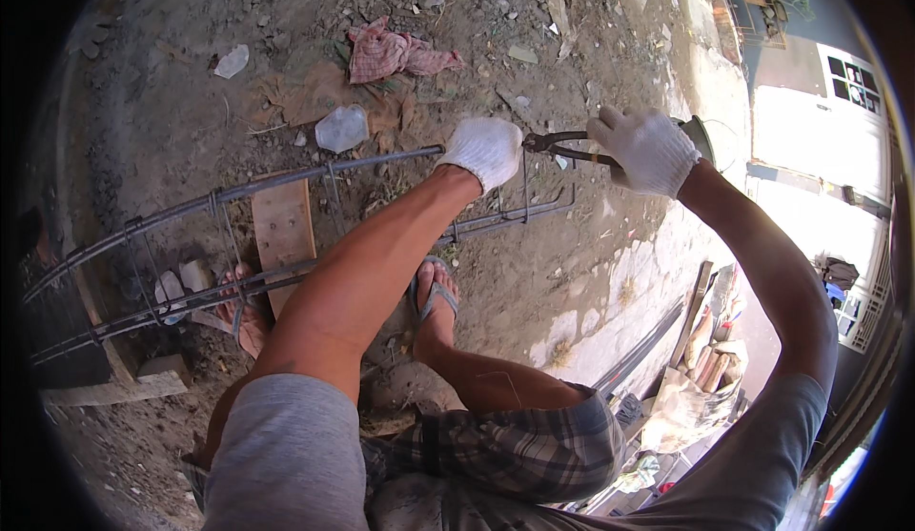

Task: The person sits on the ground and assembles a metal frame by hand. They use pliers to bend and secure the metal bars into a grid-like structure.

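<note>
A long cage of steel reinforcing bars (381,158), joined by thin cross ties, runs from the left edge to the middle. My left hand (484,153), in a white knit glove, is closed around the end of its upper bar. My right hand (646,153), gloved the same way, holds the handles of dark metal pincers (569,136). The pincers' jaws (536,142) are right beside my left hand, near the top of an upright tie (525,188). Whether the jaws grip any wire is too small to tell.
A wooden board (283,231) lies beneath the cage between my sandalled feet. On the dirt beyond are a red checked cloth (393,52) and a clear plastic container (341,129). A bucket (703,137) stands behind my right hand; sacks and planks (710,359) lie lower right.
</note>
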Available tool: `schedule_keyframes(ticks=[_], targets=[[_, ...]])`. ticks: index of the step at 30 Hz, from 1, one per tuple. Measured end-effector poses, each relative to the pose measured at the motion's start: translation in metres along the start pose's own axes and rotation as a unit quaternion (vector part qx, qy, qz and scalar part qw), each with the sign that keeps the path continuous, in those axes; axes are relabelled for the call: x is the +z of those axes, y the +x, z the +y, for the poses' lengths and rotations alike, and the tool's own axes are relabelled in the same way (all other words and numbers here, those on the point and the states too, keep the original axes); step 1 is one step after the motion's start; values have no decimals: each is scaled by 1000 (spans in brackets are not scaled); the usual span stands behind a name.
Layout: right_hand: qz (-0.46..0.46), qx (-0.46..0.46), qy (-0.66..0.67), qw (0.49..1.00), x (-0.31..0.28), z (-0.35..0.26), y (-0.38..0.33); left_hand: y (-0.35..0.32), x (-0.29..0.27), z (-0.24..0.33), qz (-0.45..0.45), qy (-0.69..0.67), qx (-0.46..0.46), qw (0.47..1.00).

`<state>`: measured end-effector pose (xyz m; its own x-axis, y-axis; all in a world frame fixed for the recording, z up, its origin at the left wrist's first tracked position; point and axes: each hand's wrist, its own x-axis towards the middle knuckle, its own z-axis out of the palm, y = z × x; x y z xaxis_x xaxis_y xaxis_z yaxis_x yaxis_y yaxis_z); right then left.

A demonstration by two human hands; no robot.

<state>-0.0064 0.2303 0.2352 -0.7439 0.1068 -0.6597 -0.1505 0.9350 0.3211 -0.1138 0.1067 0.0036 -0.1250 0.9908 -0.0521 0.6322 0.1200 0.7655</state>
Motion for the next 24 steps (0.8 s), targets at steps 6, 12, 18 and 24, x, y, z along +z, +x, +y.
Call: schedule_keyframes(ticks=[6,12,18,24], targets=[[78,4,-97,992,15,10,-4,0,0,3,11,-2,9,1000],[-281,238,240,898,7,19,15,2,3,0,14,-9,0,1000],[-227,203,171,937,5,9,12,1,2,2,7,-8,6,1000],[-108,291,230,923,43,-53,-22,2,6,-6,9,4,0,1000]])
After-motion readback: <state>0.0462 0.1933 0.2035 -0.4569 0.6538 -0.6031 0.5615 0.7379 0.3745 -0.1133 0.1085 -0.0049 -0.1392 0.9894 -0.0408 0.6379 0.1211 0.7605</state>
